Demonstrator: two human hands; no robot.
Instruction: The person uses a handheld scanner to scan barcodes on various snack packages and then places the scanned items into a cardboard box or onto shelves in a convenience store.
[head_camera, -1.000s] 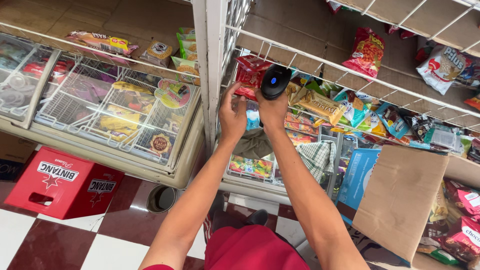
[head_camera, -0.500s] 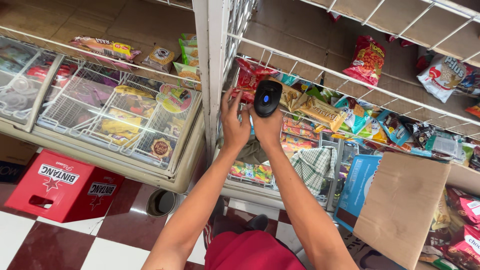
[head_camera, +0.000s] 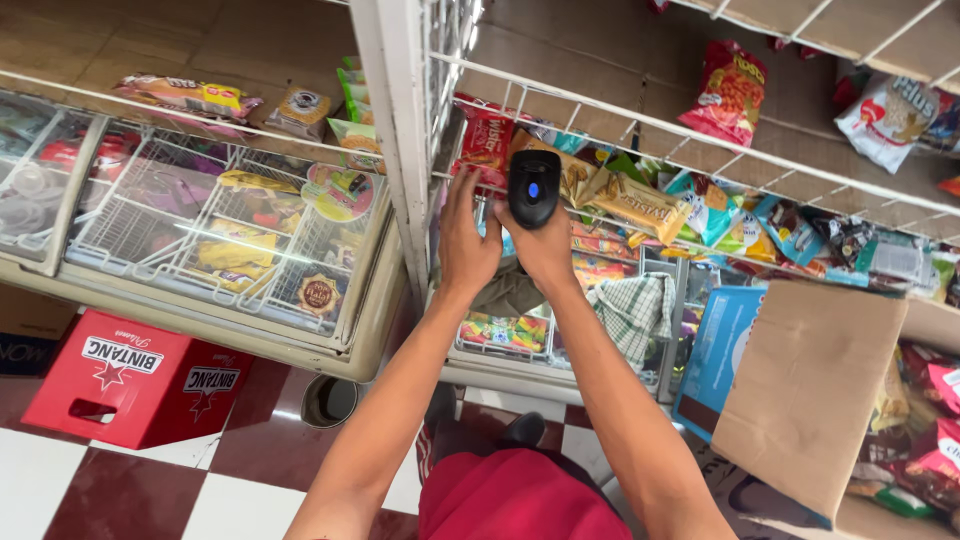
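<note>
Right hand (head_camera: 545, 250) wraps its grip around a black handheld scanner (head_camera: 533, 187), blue light facing the camera, held up at the front edge of the white wire shelf (head_camera: 640, 118). Left hand (head_camera: 468, 240) reaches beside it, fingers (head_camera: 462, 185) touching a red snack packet (head_camera: 487, 143) near the shelf's left end, by the white post; whether that grip has closed on the packet I cannot tell. Best handling here: steady the packet flat, keep the code side clear of fingers, aim the scanner squarely and hold both wrists quiet.
</note>
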